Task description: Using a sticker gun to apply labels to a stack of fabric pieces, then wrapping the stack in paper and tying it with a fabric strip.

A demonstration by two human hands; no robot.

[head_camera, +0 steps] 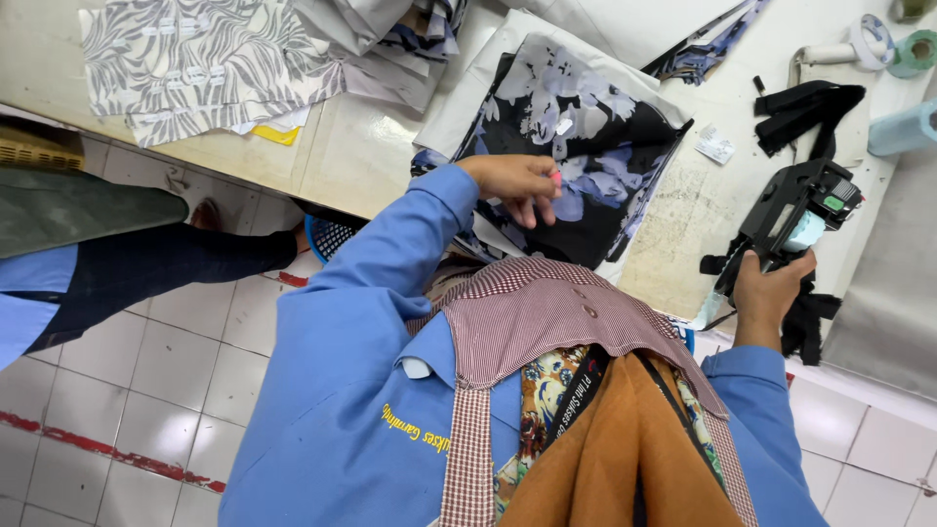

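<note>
Black floral fabric point(576, 146) with pale blue-grey blooms lies in a stack on the worn cream table point(361, 156), right in front of the person; the left hand point(517, 185) rests on its near edge, fingers curled down and pinching at the cloth; the right hand point(771, 288) is wrapped tight round the grip of a black tagging gun point(795, 210), held just off the table's edge near some black straps point(805, 112); zebra-print pieces point(195, 59) sit further along, well apart from the stack; tape rolls point(913, 49) at the far corner; another person's dark sleeve point(146, 268) pokes in beside the table.
</note>
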